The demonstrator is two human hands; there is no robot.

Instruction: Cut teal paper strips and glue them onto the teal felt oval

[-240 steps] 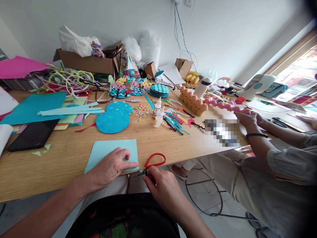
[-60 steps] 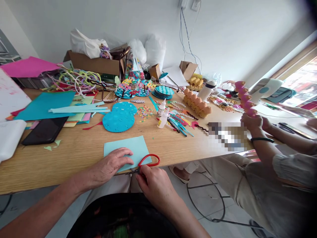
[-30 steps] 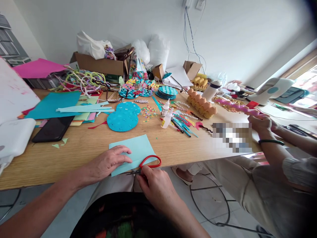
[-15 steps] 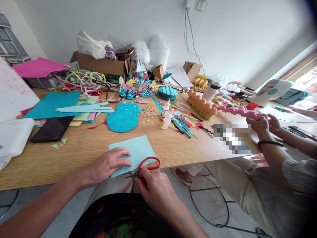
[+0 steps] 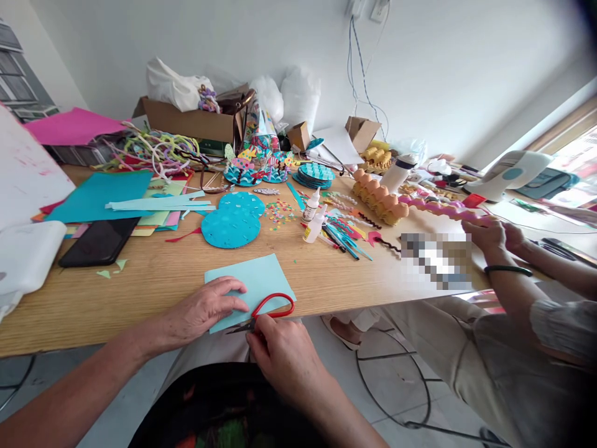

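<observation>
Red-handled scissors (image 5: 252,323): tips toward nine o'clock, gripped by closed right hand (image 5: 285,350). Left hand (image 5: 201,310): half-open, resting on pale-blue paper (image 5: 262,279).

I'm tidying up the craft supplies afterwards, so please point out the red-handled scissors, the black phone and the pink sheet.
red-handled scissors (image 5: 291,306): head view, red handle loop.
black phone (image 5: 96,246): head view, dark face.
pink sheet (image 5: 77,127): head view, middle.
</observation>
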